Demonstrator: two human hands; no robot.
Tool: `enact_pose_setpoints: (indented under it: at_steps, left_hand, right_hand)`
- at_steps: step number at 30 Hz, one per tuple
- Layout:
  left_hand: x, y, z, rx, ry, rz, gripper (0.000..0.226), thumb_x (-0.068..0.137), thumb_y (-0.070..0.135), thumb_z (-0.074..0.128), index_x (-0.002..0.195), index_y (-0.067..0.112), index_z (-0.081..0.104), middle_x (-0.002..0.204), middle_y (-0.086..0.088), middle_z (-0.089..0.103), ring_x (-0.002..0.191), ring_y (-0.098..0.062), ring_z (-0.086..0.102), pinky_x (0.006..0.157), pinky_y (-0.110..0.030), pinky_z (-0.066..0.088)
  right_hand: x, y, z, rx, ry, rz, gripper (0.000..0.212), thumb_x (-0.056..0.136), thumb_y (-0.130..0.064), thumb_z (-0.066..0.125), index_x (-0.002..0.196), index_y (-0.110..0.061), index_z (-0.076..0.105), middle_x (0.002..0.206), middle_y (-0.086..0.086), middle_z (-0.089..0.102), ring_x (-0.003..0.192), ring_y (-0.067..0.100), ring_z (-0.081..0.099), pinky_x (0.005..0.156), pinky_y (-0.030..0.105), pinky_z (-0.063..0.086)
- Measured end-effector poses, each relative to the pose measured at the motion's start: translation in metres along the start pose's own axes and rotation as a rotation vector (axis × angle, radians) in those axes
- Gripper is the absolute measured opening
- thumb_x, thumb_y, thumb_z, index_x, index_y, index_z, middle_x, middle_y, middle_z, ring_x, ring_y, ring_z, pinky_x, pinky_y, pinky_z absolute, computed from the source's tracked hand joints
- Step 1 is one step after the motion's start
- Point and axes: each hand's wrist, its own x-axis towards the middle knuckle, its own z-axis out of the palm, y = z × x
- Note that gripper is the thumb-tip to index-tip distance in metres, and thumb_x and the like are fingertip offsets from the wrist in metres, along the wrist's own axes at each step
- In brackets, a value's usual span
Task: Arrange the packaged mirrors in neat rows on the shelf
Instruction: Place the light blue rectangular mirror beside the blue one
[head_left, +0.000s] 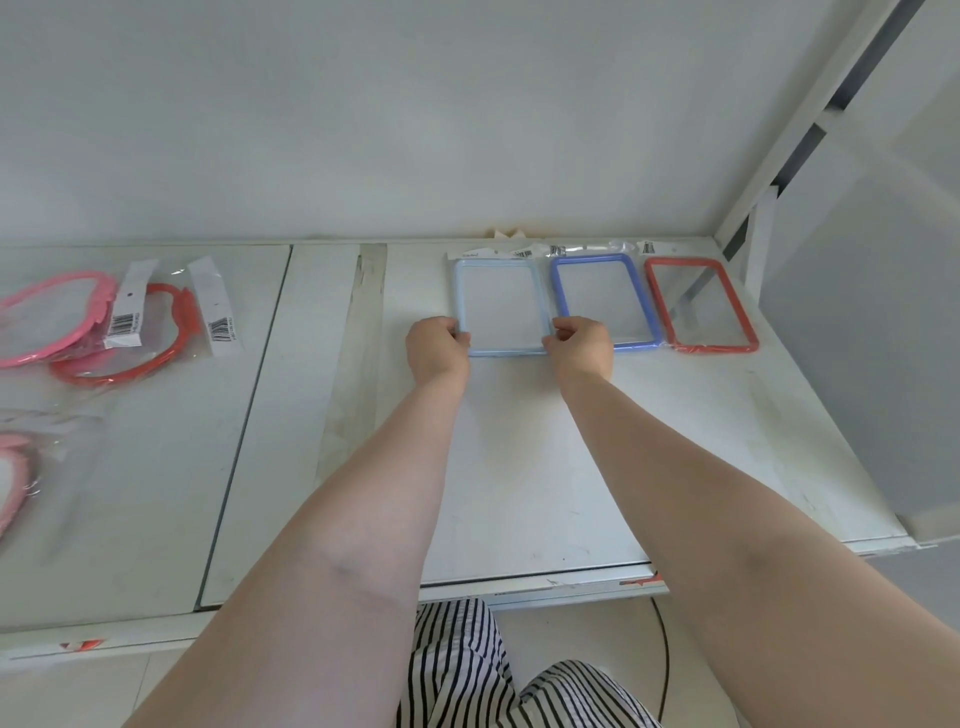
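A light-blue framed packaged mirror (500, 306) lies flat at the back of the white shelf (571, 467). My left hand (437, 349) grips its near left corner and my right hand (582, 347) grips its near right corner. Beside it to the right lie a dark-blue framed mirror (602, 299) and a red framed mirror (698, 304), side by side in a row along the back wall. At the far left lie a pink oval mirror (49, 317) and a red oval mirror (140, 343) in clear bags, overlapping each other.
Another pink packaged mirror (13, 478) shows at the left edge. A white shelf upright (779, 156) rises at the right back corner. The shelf's front edge (545, 584) runs above my striped trousers (467, 670).
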Motion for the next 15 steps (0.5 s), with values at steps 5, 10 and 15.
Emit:
enact_pose_setpoints:
  at_steps: [5, 10, 15]
  left_hand:
    - [0.003, -0.001, -0.001, 0.016, -0.016, -0.035, 0.013, 0.087, 0.014, 0.062, 0.099, 0.011, 0.068, 0.107, -0.014, 0.064, 0.098, -0.028, 0.061, 0.088, -0.029, 0.045]
    - [-0.007, 0.005, -0.012, 0.148, -0.04, -0.001, 0.044, 0.089, 0.021, 0.06, 0.131, 0.017, 0.054, 0.129, -0.009, 0.056, 0.118, -0.027, 0.056, 0.096, -0.035, 0.047]
    - [-0.052, 0.018, -0.047, 0.306, -0.145, 0.111, 0.05, 0.089, 0.021, 0.059, 0.137, 0.02, 0.047, 0.134, -0.008, 0.051, 0.123, -0.028, 0.049, 0.1, -0.037, 0.044]
  right_hand:
    - [-0.004, -0.006, -0.009, 0.012, 0.027, -0.009, 0.037, 0.089, -0.01, 0.062, 0.125, -0.015, 0.06, 0.117, 0.003, 0.063, 0.106, 0.022, 0.06, 0.092, 0.032, 0.05]
    - [-0.019, -0.01, -0.024, -0.027, -0.002, -0.012, 0.037, 0.087, -0.014, 0.065, 0.124, -0.014, 0.06, 0.111, 0.001, 0.061, 0.102, 0.024, 0.061, 0.091, 0.041, 0.054]
    - [-0.061, -0.015, -0.053, -0.205, -0.103, -0.115, 0.039, 0.087, -0.02, 0.066, 0.126, -0.019, 0.059, 0.122, 0.001, 0.061, 0.112, 0.022, 0.058, 0.089, 0.036, 0.052]
